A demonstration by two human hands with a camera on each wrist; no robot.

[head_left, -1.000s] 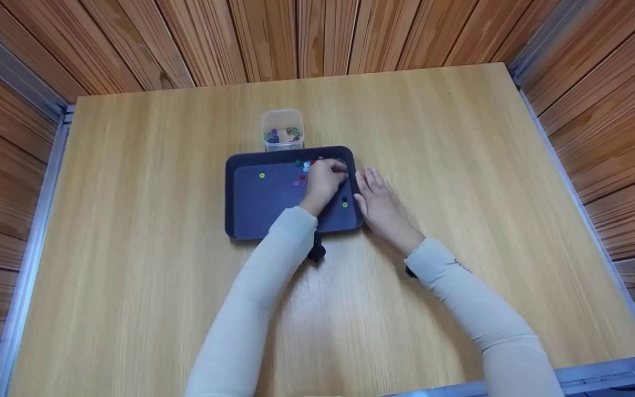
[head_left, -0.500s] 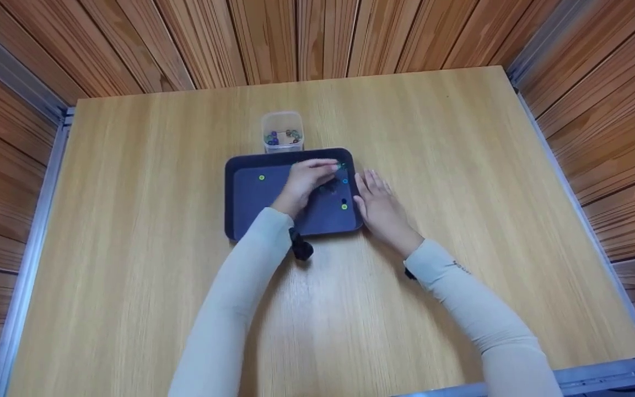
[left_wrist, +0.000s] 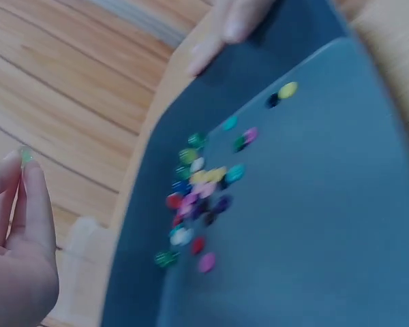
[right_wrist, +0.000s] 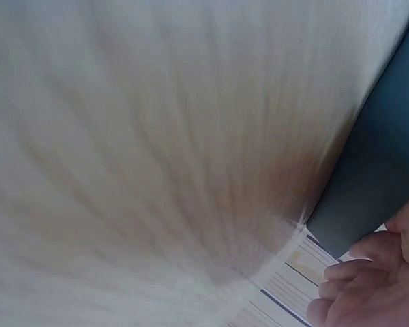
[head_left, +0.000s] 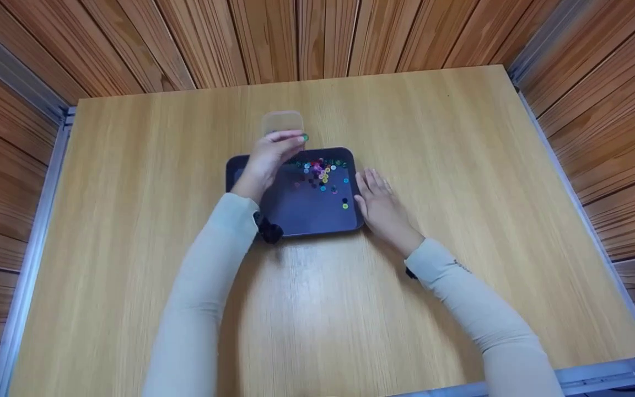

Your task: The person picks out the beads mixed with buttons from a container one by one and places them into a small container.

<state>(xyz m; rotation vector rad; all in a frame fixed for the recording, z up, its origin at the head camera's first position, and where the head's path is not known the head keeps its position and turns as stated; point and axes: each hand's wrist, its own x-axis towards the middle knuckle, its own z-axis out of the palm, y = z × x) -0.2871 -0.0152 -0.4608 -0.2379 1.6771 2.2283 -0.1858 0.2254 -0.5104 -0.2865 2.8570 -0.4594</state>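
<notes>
Green, tiny and round, the bead sits pinched between the fingertips of the left hand, held over the clear plastic container that stands on the worktop just beyond the far rim of the dark blue tray. The bead is too small to show any long axis or which way it faces; in the left wrist view it is only a green speck at the tips of the thumb and forefinger. So the left grip is narrow, closed on that one bead, with the fingers pointing away from the person toward the container. The tray lies with its long side running left to right across the worktop, and a cluster of coloured beads is gathered in its far right corner, with a yellow-green bead lying apart nearer the person. The right hand lies flat with straight fingers against the tray's right edge, holding nothing. Half a second ago the left hand was low inside the tray, covering the bead cluster; it has since risen and shifted left and away, to the container, leaving the cluster uncovered. The right hand and the tray have not moved.
</notes>
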